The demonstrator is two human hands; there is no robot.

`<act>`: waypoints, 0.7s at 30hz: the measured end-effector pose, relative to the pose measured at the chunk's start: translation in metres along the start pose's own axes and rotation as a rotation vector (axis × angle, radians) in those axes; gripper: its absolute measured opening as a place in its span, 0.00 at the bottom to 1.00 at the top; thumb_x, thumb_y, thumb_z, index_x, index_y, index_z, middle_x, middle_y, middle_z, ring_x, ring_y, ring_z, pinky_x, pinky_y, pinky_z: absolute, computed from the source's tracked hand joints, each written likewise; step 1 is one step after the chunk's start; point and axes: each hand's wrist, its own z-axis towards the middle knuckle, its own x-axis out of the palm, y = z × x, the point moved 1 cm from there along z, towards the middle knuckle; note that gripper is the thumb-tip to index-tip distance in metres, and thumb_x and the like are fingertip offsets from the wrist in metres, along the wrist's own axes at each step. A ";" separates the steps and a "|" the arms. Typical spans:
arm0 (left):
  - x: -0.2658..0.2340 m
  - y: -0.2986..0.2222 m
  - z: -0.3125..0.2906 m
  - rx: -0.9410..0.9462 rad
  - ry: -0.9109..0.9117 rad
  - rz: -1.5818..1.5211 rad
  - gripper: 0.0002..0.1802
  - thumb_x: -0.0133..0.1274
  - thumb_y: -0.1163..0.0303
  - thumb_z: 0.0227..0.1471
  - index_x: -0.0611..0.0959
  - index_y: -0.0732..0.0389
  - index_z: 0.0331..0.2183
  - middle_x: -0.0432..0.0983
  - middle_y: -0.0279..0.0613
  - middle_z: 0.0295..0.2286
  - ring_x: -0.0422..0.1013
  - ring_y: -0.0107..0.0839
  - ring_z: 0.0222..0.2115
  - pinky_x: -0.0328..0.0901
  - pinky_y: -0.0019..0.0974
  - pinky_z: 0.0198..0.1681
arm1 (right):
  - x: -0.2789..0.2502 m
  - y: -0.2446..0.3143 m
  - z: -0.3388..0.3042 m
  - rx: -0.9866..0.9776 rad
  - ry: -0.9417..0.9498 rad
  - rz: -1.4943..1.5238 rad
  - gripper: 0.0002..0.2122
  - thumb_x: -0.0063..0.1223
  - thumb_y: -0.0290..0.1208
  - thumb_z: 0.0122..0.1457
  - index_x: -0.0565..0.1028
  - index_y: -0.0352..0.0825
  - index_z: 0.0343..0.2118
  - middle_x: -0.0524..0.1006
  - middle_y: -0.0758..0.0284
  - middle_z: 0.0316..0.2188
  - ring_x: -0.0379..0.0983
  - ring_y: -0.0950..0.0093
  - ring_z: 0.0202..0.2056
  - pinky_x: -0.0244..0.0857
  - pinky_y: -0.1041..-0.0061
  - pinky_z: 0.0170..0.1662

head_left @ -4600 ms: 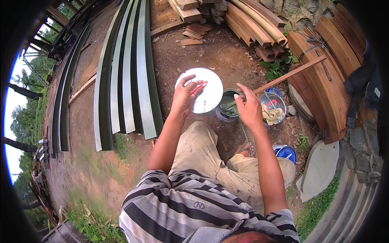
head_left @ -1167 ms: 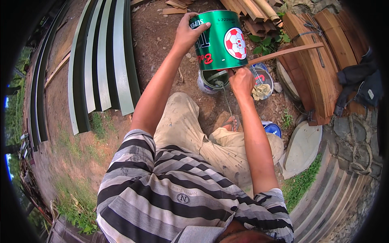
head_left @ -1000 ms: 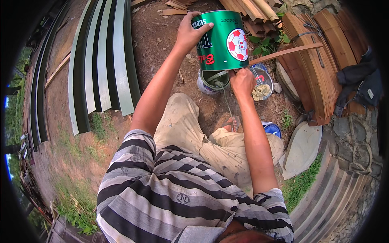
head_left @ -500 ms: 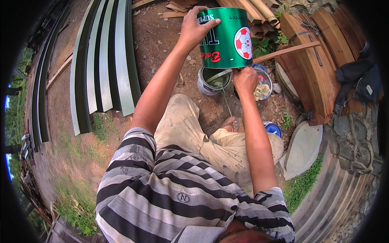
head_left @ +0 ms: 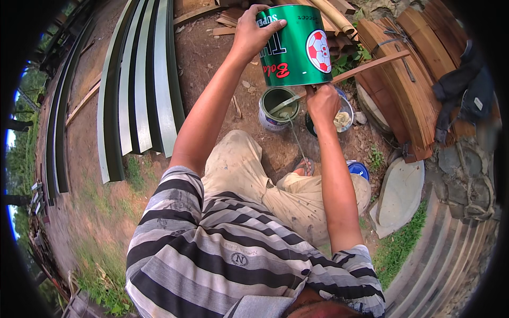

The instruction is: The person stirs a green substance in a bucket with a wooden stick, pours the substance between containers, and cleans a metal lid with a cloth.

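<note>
A large green metal can (head_left: 294, 58) with a red-and-white ball picture is held up in front of me, its label upside down. My left hand (head_left: 257, 32) is closed on its left side, thumb across the label. Under its lower rim, my right hand (head_left: 322, 103) is closed round a long wooden stick (head_left: 371, 68), whose pale, paint-coated end slants over an open paint pail (head_left: 271, 121). Greyish-green paint shows inside the pail. A thin line runs from there toward my foot; I cannot tell if it is string or paint. The can's opening is hidden.
Beside the pail stands a second container (head_left: 343, 119) with crumpled pale material. A blue lid (head_left: 358, 169) lies by my knee. Long metal channels (head_left: 140, 79) lie left; stacked timber (head_left: 397, 90) with dark cloth (head_left: 466, 90) is right. A flat stone slab (head_left: 398, 196) lies nearer.
The green can has shifted slightly up in the picture. The stick's coated end has moved a little down and left over the pail. Both hands keep their hold.
</note>
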 end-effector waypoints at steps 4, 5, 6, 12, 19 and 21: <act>0.001 -0.003 0.002 0.016 -0.011 0.044 0.36 0.75 0.54 0.45 0.83 0.69 0.49 0.83 0.53 0.39 0.81 0.40 0.39 0.75 0.44 0.45 | -0.004 0.001 -0.001 -0.012 -0.018 0.032 0.11 0.71 0.32 0.53 0.83 0.29 0.32 0.82 0.50 0.33 0.79 0.46 0.36 0.71 0.52 0.39; 0.001 -0.004 0.001 0.005 -0.005 0.030 0.36 0.75 0.54 0.45 0.82 0.69 0.49 0.83 0.53 0.39 0.81 0.40 0.39 0.75 0.43 0.45 | -0.005 0.001 -0.001 -0.016 -0.019 0.038 0.11 0.71 0.32 0.53 0.83 0.29 0.32 0.82 0.50 0.33 0.79 0.46 0.36 0.71 0.51 0.39; 0.001 -0.005 0.001 -0.006 0.001 0.016 0.36 0.75 0.54 0.45 0.82 0.69 0.49 0.84 0.53 0.38 0.81 0.40 0.39 0.75 0.43 0.45 | -0.006 0.001 -0.001 -0.022 -0.024 0.039 0.11 0.71 0.32 0.53 0.83 0.29 0.32 0.82 0.50 0.33 0.79 0.46 0.36 0.71 0.51 0.39; 0.000 -0.007 0.004 -0.057 0.038 -0.014 0.35 0.74 0.55 0.47 0.81 0.68 0.49 0.84 0.51 0.38 0.81 0.38 0.39 0.75 0.42 0.45 | -0.007 0.002 0.001 -0.030 -0.039 0.050 0.09 0.70 0.30 0.54 0.84 0.31 0.34 0.82 0.50 0.33 0.79 0.47 0.36 0.71 0.51 0.40; -0.002 -0.009 0.013 -0.148 0.113 -0.125 0.26 0.68 0.64 0.54 0.78 0.64 0.50 0.78 0.45 0.39 0.74 0.33 0.41 0.70 0.38 0.47 | -0.006 0.001 0.003 -0.065 -0.028 0.100 0.08 0.68 0.28 0.53 0.86 0.37 0.36 0.83 0.56 0.34 0.79 0.50 0.38 0.71 0.53 0.42; -0.002 -0.007 0.014 -0.128 0.116 -0.114 0.26 0.68 0.64 0.53 0.78 0.64 0.50 0.78 0.45 0.39 0.74 0.33 0.41 0.70 0.38 0.46 | -0.006 0.002 0.003 -0.062 -0.030 0.108 0.08 0.68 0.28 0.53 0.86 0.38 0.36 0.83 0.56 0.35 0.79 0.51 0.39 0.71 0.53 0.42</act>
